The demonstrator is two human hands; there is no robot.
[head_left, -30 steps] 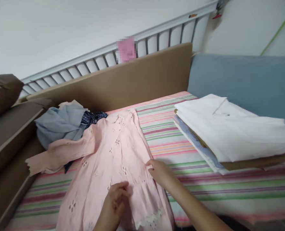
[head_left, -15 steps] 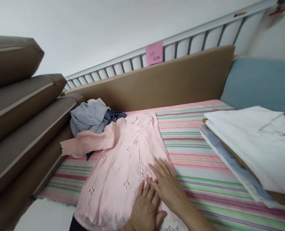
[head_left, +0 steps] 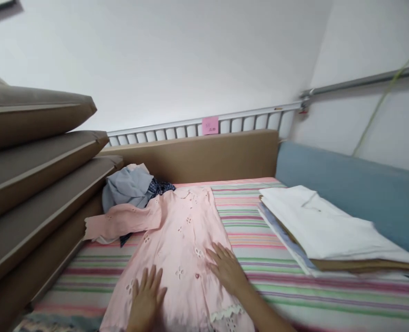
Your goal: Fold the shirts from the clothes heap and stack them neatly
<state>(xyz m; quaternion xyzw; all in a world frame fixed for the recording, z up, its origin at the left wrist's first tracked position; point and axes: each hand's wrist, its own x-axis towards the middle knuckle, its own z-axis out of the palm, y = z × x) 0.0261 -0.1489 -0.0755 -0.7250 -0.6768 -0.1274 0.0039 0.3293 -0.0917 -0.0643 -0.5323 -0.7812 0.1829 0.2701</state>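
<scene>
A pink shirt (head_left: 176, 235) with cut-out flower eyelets and a collar lies spread on the striped sheet. One of its sleeves stretches out to the left; the other is not visible beside it. My left hand (head_left: 145, 295) rests on the lower left of the shirt, fingers spread. On the shirt's right side lies my right hand (head_left: 227, 269), flat with its fingers apart. A scalloped white trim (head_left: 227, 312) shows near the hem below my right hand. Neither hand grips anything.
Crumpled grey-blue and dark plaid clothes (head_left: 128, 186) lie beyond the sleeve. Folded white garments (head_left: 315, 226) are stacked at the right. Brown cushions (head_left: 45, 184) rise on the left. A brown board (head_left: 197, 159) and a blue panel (head_left: 328, 175) border the striped sheet (head_left: 249, 216).
My left hand has moved left across the shirt, away from my right hand. My right hand stays on the shirt's right side. The view has tilted up and turned right.
</scene>
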